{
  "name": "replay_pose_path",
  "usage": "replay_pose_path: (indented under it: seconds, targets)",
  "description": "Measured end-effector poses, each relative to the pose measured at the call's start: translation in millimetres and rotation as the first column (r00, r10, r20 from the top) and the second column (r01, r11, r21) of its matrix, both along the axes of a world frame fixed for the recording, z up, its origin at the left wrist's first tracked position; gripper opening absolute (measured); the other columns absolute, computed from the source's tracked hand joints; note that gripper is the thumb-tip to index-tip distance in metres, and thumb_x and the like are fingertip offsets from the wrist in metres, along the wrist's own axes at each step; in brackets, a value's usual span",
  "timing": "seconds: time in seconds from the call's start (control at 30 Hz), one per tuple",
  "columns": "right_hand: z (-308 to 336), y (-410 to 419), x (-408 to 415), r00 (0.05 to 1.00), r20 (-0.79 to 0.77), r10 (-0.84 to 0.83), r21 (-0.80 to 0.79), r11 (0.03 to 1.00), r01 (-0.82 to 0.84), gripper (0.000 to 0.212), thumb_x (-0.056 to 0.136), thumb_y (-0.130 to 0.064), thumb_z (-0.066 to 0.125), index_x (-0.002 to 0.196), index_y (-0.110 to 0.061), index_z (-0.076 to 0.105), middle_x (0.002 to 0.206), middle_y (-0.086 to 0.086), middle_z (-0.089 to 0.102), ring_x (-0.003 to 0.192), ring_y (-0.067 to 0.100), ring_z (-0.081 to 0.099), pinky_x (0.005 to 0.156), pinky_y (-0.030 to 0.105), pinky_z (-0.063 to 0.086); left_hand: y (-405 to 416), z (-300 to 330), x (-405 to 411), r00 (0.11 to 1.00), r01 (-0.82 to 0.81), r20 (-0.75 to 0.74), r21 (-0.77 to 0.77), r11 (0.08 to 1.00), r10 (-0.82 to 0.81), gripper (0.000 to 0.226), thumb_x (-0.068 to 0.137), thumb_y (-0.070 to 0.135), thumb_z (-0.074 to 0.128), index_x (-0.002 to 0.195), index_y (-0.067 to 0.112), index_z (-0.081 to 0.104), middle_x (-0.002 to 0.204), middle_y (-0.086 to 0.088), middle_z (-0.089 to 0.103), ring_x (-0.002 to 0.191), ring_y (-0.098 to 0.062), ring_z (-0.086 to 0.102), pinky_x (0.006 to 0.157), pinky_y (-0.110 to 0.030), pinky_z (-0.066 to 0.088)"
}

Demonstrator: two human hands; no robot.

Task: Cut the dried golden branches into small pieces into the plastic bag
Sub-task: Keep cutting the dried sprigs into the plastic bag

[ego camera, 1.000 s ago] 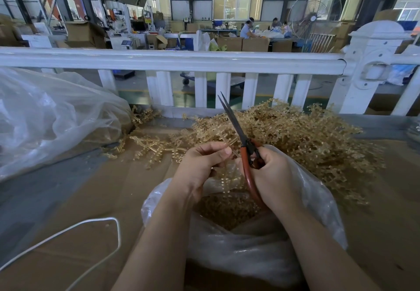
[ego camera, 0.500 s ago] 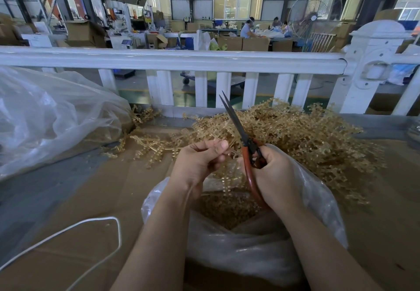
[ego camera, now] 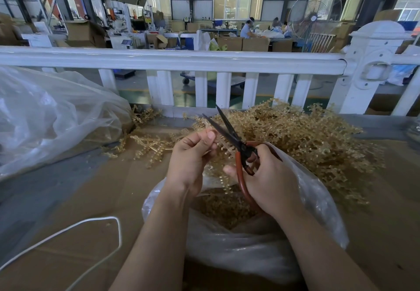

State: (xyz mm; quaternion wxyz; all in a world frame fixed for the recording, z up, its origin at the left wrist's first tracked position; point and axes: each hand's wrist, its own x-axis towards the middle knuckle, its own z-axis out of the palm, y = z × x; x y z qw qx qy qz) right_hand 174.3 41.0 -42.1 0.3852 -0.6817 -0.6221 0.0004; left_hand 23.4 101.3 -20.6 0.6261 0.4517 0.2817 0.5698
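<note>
Cardboard covers the worktop [ego camera: 68,199], the bag [ego camera: 238,252] open below both hands. Left hand [ego camera: 191,154] pinches a branch [ego camera: 220,147] at the open scissors [ego camera: 229,131], gripped by the right hand [ego camera: 268,179]. Fingertips sit near the blades: a nick is likely, and pieces may miss the bag.

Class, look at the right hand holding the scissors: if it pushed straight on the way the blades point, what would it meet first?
Probably the pile of golden branches beyond the right hand; the scissors point up and away over it toward the white railing. Depth is unclear.
</note>
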Motion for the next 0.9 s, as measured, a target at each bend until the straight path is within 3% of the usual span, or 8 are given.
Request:
replay_pose_path:
  seconds: [0.1, 0.23, 0.33, 0.43, 0.63, 0.8, 0.9]
  targets:
    - [-1.0, 0.0, 0.1, 0.998, 0.069, 0.005, -0.017, 1.000, -0.004, 0.064, 0.065, -0.087, 0.054, 0.092, -0.029, 0.050, 0.082, -0.019, 0.057, 0.068, -0.003, 0.052, 0.053, 0.007, 0.027, 0.2, -0.6, -0.9, 0.999, 0.020, 0.029, -0.005, 1.000, -0.020, 0.017, 0.095, 0.006, 0.057, 0.084, 0.009, 0.071, 0.065, 0.002, 0.055, 0.063, -0.007, 0.050, 0.067, -0.018, 0.046]
    - [-0.3, -0.6, 0.8, 0.995, 0.093, 0.020, -0.019, 1.000, -0.018, 0.064, 0.065, -0.087, 0.052, 0.089, -0.028, 0.049, 0.080, -0.017, 0.056, 0.066, -0.007, 0.047, 0.053, 0.007, 0.025, -0.5, -0.5, -1.2, 0.999, 0.036, 0.024, -0.005, 0.999, -0.036, 0.038, 0.097, 0.004, 0.054, 0.069, 0.018, 0.076, 0.063, 0.004, 0.058, 0.062, -0.005, 0.051, 0.064, -0.016, 0.046]
    - [1.2, -0.8, 0.6, 0.995, 0.095, 0.014, -0.017, 1.000, -0.012, 0.066, 0.061, -0.090, 0.043, 0.085, -0.028, 0.047, 0.078, -0.017, 0.056, 0.062, -0.009, 0.042, 0.051, 0.008, 0.022, -1.0, 0.6, -0.9, 0.999, 0.039, 0.035, -0.025, 0.999, -0.039, 0.037, 0.097, 0.005, 0.054, 0.069, 0.017, 0.075, 0.062, 0.004, 0.059, 0.061, -0.005, 0.052, 0.062, -0.016, 0.046]
    - [1.2, -0.5, 1.2, 0.996, 0.088, 0.013, -0.019, 1.000, -0.011, 0.063, 0.061, -0.089, 0.046, 0.081, -0.030, 0.045, 0.075, -0.019, 0.055, 0.062, -0.010, 0.042, 0.052, 0.007, 0.023, -0.6, -0.1, -1.5, 0.998, 0.048, 0.041, -0.025, 0.999, -0.047, 0.039, 0.095, 0.006, 0.055, 0.066, 0.019, 0.076, 0.062, 0.003, 0.059, 0.060, -0.005, 0.052, 0.062, -0.016, 0.045]
    - [0.3, 0.1, 2.6, 0.992, 0.126, -0.016, -0.002, 1.000, 0.017, 0.058, 0.064, -0.087, 0.053, 0.080, -0.031, 0.047, 0.079, -0.020, 0.056, 0.061, -0.007, 0.042, 0.053, 0.006, 0.021, 0.2, -1.1, -2.1, 0.996, 0.061, 0.071, -0.032, 0.998, -0.059, 0.035, 0.091, 0.007, 0.058, 0.062, 0.017, 0.075, 0.060, 0.001, 0.059, 0.060, -0.008, 0.050, 0.063, -0.017, 0.046]
    - [0.9, -2.5, 2.8, 0.992, 0.125, -0.021, 0.057, 0.998, 0.014, 0.057, 0.066, -0.084, 0.055, 0.077, -0.029, 0.048, 0.071, -0.021, 0.051, 0.059, -0.004, 0.042, 0.053, 0.006, 0.022, 1.8, -2.5, -1.1, 0.994, 0.063, 0.097, -0.047, 0.997, -0.059, 0.007, 0.081, 0.012, 0.063, 0.078, 0.010, 0.069, 0.063, 0.001, 0.061, 0.061, -0.007, 0.054, 0.064, -0.016, 0.047]
    - [1.9, -3.3, 2.0, 0.992, 0.123, -0.019, 0.094, 0.996, 0.008, 0.057, 0.067, -0.083, 0.054, 0.074, -0.027, 0.047, 0.062, -0.023, 0.041, 0.053, -0.010, 0.034, 0.052, 0.005, 0.022, 4.0, -4.5, -1.1, 0.993, 0.071, 0.093, -0.045, 0.996, -0.066, 0.010, 0.077, 0.015, 0.064, 0.083, 0.007, 0.066, 0.064, 0.001, 0.061, 0.062, -0.007, 0.054, 0.064, -0.016, 0.048]
